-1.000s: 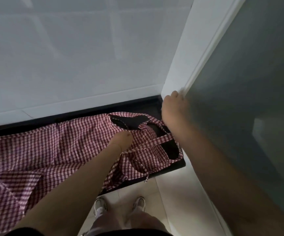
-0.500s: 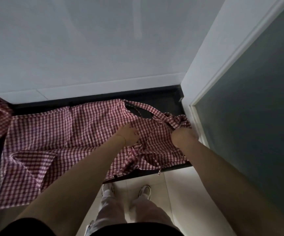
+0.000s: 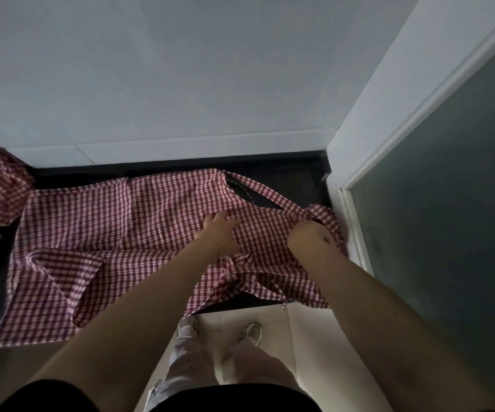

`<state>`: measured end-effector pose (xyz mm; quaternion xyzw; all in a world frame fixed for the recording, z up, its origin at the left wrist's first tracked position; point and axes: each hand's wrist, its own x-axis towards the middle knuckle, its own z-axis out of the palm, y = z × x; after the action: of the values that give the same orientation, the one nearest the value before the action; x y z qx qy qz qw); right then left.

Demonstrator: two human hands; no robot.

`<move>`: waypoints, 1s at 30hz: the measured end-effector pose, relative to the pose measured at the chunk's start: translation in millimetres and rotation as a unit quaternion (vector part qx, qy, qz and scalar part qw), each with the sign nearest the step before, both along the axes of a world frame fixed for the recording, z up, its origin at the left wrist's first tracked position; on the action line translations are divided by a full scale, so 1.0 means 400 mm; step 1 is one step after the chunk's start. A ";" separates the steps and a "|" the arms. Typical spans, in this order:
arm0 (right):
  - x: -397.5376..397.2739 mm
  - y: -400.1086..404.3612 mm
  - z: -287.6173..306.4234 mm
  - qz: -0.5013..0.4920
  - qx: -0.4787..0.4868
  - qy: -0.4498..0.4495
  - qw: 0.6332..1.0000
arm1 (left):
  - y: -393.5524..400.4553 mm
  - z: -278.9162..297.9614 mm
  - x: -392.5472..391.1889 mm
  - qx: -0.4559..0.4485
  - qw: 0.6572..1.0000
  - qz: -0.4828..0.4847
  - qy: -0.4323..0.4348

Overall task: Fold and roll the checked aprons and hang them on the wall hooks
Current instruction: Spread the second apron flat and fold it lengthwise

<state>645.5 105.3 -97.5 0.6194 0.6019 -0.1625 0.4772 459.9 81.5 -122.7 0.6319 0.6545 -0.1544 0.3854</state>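
Both hands [image 3: 221,231] [image 3: 311,234] reach onto the apron [image 3: 127,230].

Pale tiled wall [image 3: 180,69] behind, dark table [image 3: 293,179] along its foot, white door frame [image 3: 388,93] at right, frosted grey door panel [image 3: 454,203], light tiled floor [image 3: 308,331], dim light

Left hand [image 3: 218,232] flat, fingers spread, pressing down; right hand [image 3: 311,235] curled, grip closed on cloth.
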 end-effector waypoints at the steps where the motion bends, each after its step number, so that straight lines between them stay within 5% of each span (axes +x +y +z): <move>1: -0.001 0.006 0.014 0.014 0.007 -0.002 1.000 | 0.002 0.000 0.000 -0.001 1.000 0.001 -0.001; 5: -0.057 0.031 0.024 0.074 0.146 0.210 0.964 | -0.003 -0.003 -0.006 0.094 0.995 0.037 0.009; 8: -0.095 0.005 -0.011 0.141 0.132 0.360 0.913 | -0.026 -0.007 -0.027 0.132 0.978 0.126 0.099; 12: -0.080 -0.005 -0.055 0.133 0.079 0.301 0.941 | -0.050 -0.025 -0.084 0.036 0.985 0.123 0.117; 18: -0.123 0.073 0.002 0.095 0.085 0.238 0.963 | -0.050 0.000 -0.097 0.111 0.991 0.028 0.076; 21: -0.146 0.064 -0.009 0.134 0.182 0.311 0.923 | -0.053 0.000 -0.127 0.134 0.986 0.055 0.081; 24: -0.169 0.030 -0.048 0.174 0.144 0.352 0.909 | -0.063 -0.015 -0.200 0.086 0.989 0.078 0.095; 27: -0.188 0.027 -0.070 0.114 0.116 0.256 0.953 | -0.078 -0.022 -0.297 0.085 0.987 0.101 0.094; 30: -0.264 0.031 -0.065 0.083 0.187 0.169 0.964 | -0.088 -0.019 -0.393 0.149 0.972 0.149 0.105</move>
<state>540.0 117.8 -123.7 0.6091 0.7427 -0.1085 0.2561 302.9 46.3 -130.3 0.5574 0.7940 -0.0615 0.2349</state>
